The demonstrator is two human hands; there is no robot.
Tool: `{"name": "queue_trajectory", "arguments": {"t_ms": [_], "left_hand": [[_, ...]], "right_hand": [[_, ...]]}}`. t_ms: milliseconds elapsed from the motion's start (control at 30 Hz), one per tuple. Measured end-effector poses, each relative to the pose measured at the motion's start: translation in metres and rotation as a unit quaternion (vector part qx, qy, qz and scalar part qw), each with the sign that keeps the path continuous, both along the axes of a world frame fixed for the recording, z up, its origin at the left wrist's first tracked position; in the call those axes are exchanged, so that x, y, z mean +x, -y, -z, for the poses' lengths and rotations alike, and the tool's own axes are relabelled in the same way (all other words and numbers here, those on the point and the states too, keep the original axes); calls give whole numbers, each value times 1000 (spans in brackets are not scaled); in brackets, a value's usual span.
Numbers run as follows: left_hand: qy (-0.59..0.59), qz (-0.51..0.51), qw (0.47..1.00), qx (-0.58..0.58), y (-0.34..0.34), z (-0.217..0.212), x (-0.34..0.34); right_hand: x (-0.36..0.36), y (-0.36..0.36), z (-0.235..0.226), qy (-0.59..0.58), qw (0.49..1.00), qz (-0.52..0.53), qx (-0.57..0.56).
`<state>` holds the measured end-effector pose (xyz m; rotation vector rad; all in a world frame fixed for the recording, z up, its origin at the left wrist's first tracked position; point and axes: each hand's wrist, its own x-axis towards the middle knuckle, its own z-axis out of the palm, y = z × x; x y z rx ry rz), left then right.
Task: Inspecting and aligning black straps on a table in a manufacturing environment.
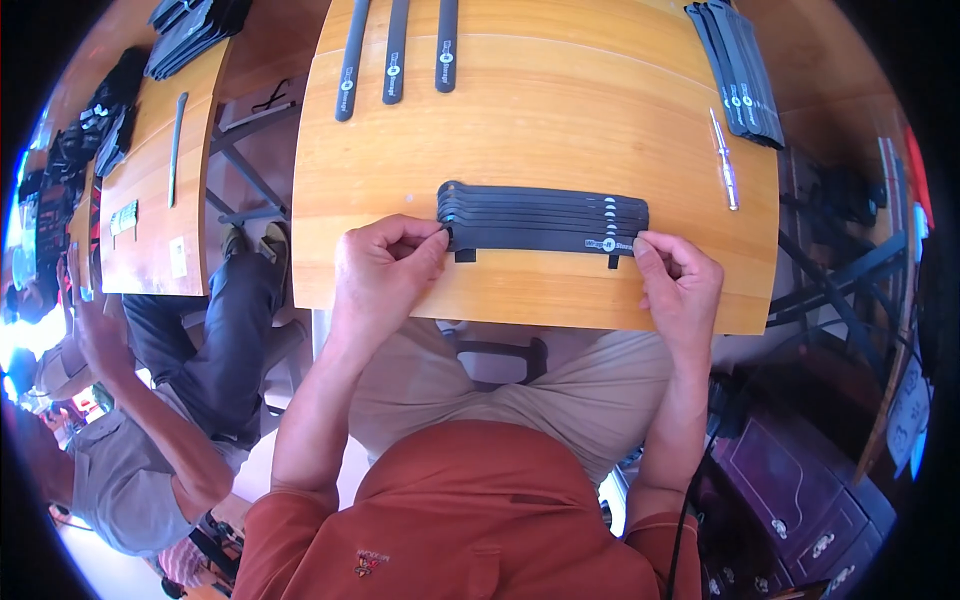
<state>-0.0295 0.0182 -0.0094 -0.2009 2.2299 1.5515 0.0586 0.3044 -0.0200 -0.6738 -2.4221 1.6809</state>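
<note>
A row of several overlapping black straps [545, 215] lies across the near part of a wooden table [540, 120]. My left hand [385, 268] pinches the left end of the nearest strap. My right hand [680, 285] pinches its right end, beside a small white mark on the strap. Both hands rest at the table's front edge.
Three black straps [395, 50] lie apart at the far left of the table, and a stack of black straps [740, 70] sits at the far right. A slim silver tool [725, 160] lies to the right. Another person [150, 440] sits at a second wooden table [160, 180] on my left.
</note>
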Motion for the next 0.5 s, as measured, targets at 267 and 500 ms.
{"name": "queue_trajectory", "arguments": {"t_ms": [267,500], "left_hand": [[0,-6,1000,0,0,1,0],[-16,-3,1000,6,1,3,1]], "right_hand": [[0,-1,7,-20,999,-1,33],[-1,2,3,-11,999,7,31]]}}
